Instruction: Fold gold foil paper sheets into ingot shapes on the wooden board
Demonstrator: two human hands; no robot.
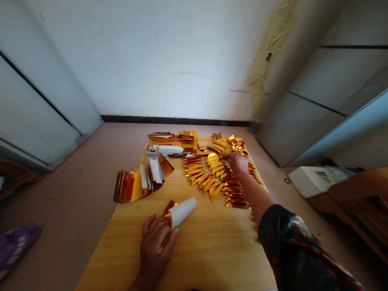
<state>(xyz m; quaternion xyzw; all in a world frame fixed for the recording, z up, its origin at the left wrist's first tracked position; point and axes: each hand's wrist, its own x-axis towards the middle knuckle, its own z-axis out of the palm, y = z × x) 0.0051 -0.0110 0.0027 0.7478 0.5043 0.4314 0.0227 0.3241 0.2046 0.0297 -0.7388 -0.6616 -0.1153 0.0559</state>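
Note:
My left hand [157,244], low over the wooden table, is closed round a sheet of gold foil paper [182,212]. The sheet is curled, its white back outward and a bit of gold showing behind. At the far right of the table my right hand [238,162] reaches in among folded gold foil pieces [216,163]. Its fingers are closed and point down, and what they pinch is hidden. Those pieces lie overlapped in curving, fanned rows. To the left stand bent stacks of gold foil sheets [126,186], some with white backs showing.
The wooden table [194,258] stands near a white wall [169,60] with a dark skirting. More foil stacks [172,139] lie along its far edge. Cabinets [327,89] rise at right, beside a white box [306,182]. A purple bag [18,246] lies on the floor at left.

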